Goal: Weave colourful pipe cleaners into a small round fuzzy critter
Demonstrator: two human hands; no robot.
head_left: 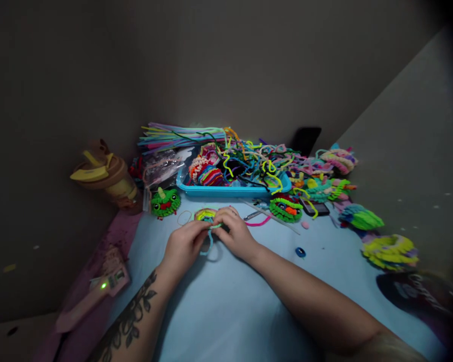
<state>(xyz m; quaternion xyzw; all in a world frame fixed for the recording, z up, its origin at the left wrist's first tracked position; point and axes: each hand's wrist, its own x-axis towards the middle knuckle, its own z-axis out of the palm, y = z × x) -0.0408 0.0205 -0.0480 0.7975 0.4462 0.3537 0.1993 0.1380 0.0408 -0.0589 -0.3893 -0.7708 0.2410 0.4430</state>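
Both hands meet over the middle of the blue cloth (226, 311). My left hand (186, 244) is closed, its thumb and fingertips pinching a pale green-blue pipe cleaner (211, 239) whose loose end curls down toward the cloth. My right hand (234, 234) is closed on the same pipe cleaner from the other side, fingertips nearly touching those of the left. Just behind the fingers is a small curved rainbow piece of fuzzy stems (205, 213), partly covered by my hands. Whether the pipe cleaner is joined to it, I cannot tell.
A blue tray (230, 191) heaped with pipe cleaner pieces stands behind. Green fuzzy faces (165, 203) (286, 209) sit either side. Left are a lidded cup (109, 176) and a pink glue gun (94, 296) with a lit green light. Fuzzy coils (389, 252) line the right.
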